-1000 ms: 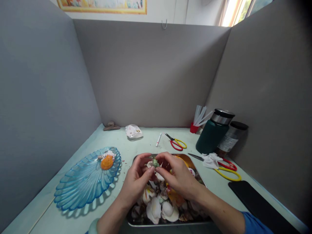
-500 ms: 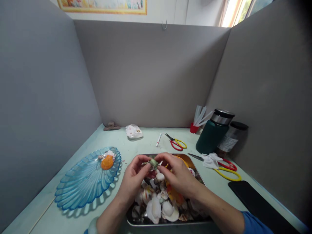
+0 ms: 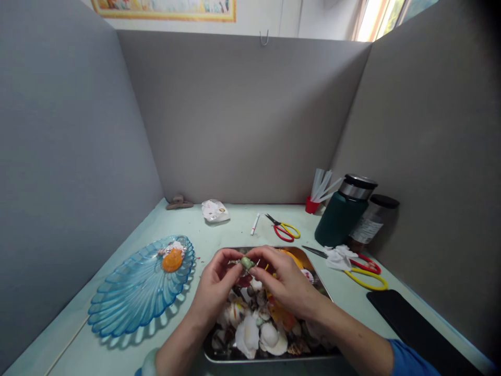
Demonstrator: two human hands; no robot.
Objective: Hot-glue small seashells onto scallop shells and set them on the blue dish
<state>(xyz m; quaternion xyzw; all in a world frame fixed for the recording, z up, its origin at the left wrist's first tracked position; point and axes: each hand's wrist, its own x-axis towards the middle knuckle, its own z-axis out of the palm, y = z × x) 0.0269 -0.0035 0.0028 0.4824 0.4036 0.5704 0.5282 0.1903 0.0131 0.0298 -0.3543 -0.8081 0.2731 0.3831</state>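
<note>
Between the fingertips of both hands is a small green piece (image 3: 247, 263), perhaps a shell; its exact kind is not clear. My left hand (image 3: 219, 278) pinches it from the left, and my right hand (image 3: 282, 277) pinches its right side. Both hands hover over the back part of a metal tray (image 3: 270, 360) heaped with seashells. In that heap lie a white ruffled shell (image 3: 247, 337), a pale scallop shell (image 3: 273, 338) and orange-yellow pieces (image 3: 282, 312). My hands and forearms hide part of the tray.
Left stands a blue scalloped glass dish (image 3: 136, 292) holding an orange shell (image 3: 172, 260). Behind the tray lie a white packet (image 3: 215, 211), a white stick (image 3: 254, 224) and scissors (image 3: 287, 231). Rightward are larger scissors (image 3: 368, 279), crumpled tissue (image 3: 340, 257), a green bottle (image 3: 342, 216) and a black phone-like slab (image 3: 415, 324).
The green piece has turned slightly between my fingertips and now looks longer and tilted. Both hands stay in nearly the same place.
</note>
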